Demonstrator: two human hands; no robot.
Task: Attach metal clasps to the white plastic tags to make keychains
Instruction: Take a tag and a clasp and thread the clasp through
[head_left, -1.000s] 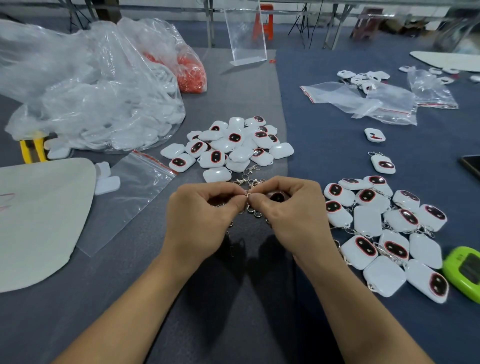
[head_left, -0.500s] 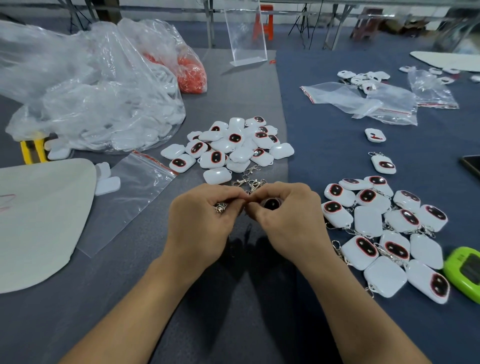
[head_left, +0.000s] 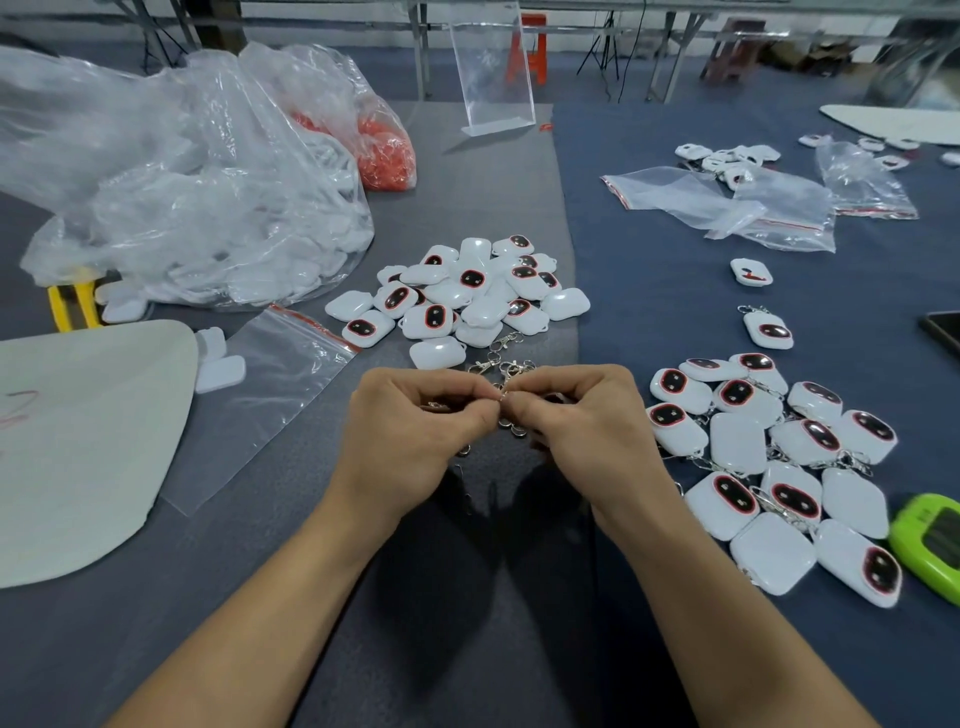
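Head view. Both hands are raised just above the bench (head_left: 156, 623), mid-frame, knuckles toward the camera. The left hand (head_left: 415, 421) and right hand (head_left: 582, 421) have curled fingers, and their thumb and forefinger tips meet on one small metal clasp (head_left: 501, 397). Anything else in the right palm is hidden.

- Loose clasps (head_left: 498, 358) lie just beyond the fingertips.
- The pile of bare white tags (head_left: 467, 296) is behind those, near the seam where grey mat meets blue cloth.
- The finished keychains (head_left: 769, 467) are spread close beside the right wrist.
- A green device (head_left: 930, 545) touches their outer edge at the frame's right border.
- On the left, a flat zip bag (head_left: 270, 395) overlaps a white sheet (head_left: 78, 441).
- A large crumpled plastic bag (head_left: 182, 197) is behind them.
- Open bench runs along the near edge under and between the forearms, and leftward below the sheet.
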